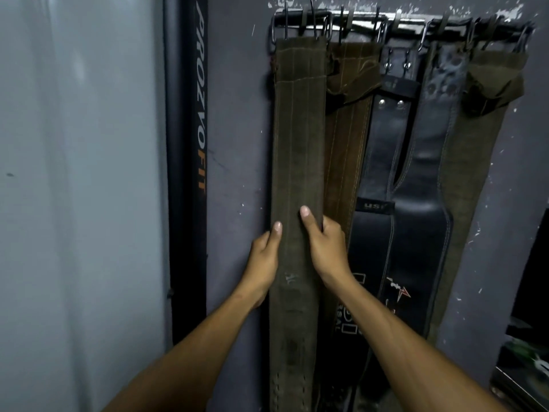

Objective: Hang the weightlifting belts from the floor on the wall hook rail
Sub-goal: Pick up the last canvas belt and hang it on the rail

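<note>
A metal hook rail (368,17) runs across the top of the grey wall. Several weightlifting belts hang from it by their buckles. The leftmost one is an olive suede belt (300,129) that reaches down to the bottom of the view. My left hand (264,263) grips its left edge, thumb on the front. On the belt's right edge my right hand (323,248) is closed, thumb pressed on the front. To the right hang a brown belt (346,150), two black leather belts (421,221) and another olive belt (472,173).
A black upright post (187,173) printed with lettering stands just left of the belts, beside a pale wall panel (77,188). At the lower right, a dark mirror or equipment edge (528,337) juts in. The floor is out of view.
</note>
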The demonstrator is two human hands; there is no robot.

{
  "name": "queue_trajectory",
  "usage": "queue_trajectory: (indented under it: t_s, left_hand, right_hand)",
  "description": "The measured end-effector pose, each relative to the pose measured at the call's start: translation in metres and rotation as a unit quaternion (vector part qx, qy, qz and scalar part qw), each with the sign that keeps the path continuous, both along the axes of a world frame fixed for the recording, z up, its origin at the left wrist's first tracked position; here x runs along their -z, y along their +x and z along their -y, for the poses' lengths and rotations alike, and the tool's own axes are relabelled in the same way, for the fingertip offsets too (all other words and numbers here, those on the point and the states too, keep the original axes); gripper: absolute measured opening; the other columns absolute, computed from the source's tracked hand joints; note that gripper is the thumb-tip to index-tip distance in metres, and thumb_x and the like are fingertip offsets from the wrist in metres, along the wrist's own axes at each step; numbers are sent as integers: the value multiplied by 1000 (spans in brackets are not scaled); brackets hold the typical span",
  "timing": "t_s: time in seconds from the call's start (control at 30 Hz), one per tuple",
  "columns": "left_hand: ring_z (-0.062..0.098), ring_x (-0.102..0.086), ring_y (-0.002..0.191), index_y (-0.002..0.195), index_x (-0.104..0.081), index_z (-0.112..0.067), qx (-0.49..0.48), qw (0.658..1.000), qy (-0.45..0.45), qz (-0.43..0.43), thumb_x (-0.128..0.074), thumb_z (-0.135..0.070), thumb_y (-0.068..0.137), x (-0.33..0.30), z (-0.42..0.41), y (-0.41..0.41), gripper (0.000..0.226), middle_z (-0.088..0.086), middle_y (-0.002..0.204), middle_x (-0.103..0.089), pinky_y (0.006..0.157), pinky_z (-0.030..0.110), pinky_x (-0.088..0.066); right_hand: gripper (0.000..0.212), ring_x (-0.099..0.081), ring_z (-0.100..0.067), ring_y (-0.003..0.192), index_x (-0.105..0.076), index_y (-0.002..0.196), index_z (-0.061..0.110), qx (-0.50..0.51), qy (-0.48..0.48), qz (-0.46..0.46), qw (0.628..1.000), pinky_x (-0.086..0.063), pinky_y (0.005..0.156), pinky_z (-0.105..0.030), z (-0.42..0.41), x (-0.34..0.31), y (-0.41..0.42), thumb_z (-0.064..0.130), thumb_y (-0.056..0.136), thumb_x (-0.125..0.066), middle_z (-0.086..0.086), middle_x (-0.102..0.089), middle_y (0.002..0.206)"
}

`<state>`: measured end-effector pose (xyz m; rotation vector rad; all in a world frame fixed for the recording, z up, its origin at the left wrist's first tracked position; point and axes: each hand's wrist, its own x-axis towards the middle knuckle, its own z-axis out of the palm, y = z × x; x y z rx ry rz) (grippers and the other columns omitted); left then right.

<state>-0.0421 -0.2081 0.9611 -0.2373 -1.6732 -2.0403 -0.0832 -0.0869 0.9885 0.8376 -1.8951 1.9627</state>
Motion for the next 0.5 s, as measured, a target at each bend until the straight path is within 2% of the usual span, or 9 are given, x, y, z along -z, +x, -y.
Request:
queue_trajectory:
  t_s: [0.1,0.17,0.27,0.4,0.5]
  left_hand:
    - [15,-77,104,128,-69,-15,-1,998,17,58,-42,-44,108,55,-17,23,45,2,111,-80,79,19,-59]
    - [17,-78,100,122,-72,-14,-36,997,19,72,-45,-39,108,74,-31,31,40,2,105,-82,78,22,-59]
    - [20,-77,102,118,-74,-16,-68,995,21,75,-45,-38,109,75,-44,38,37,4,106,-81,86,29,-60]
    - [23,-76,108,123,-72,-10,-67,995,38,69,-45,-36,110,75,-53,59,40,9,113,-79,93,33,-60]
    - [18,-73,115,130,-69,-14,-33,994,36,98,-41,-41,110,99,-63,88,44,6,121,-77,97,29,-58]
  right_hand:
    - [36,-78,-12,102,-78,112,19,7,41,37,998,-60,98,-47,-13,66,9,48,101,-60,2,-82,106]
    - [32,-79,-14,98,-78,110,15,14,17,56,998,-61,96,-49,-17,97,17,40,104,-59,0,-82,102]
    - [29,-79,-17,95,-77,108,10,27,-32,71,997,-62,92,-45,-19,104,26,30,107,-57,-4,-82,99]
    - [29,-78,-16,97,-77,109,12,1,-38,64,997,-62,89,-35,-29,104,45,31,108,-55,-3,-81,101]
    - [26,-77,-12,104,-77,114,17,-29,-23,72,997,-60,91,-28,-45,129,70,33,105,-60,3,-81,107]
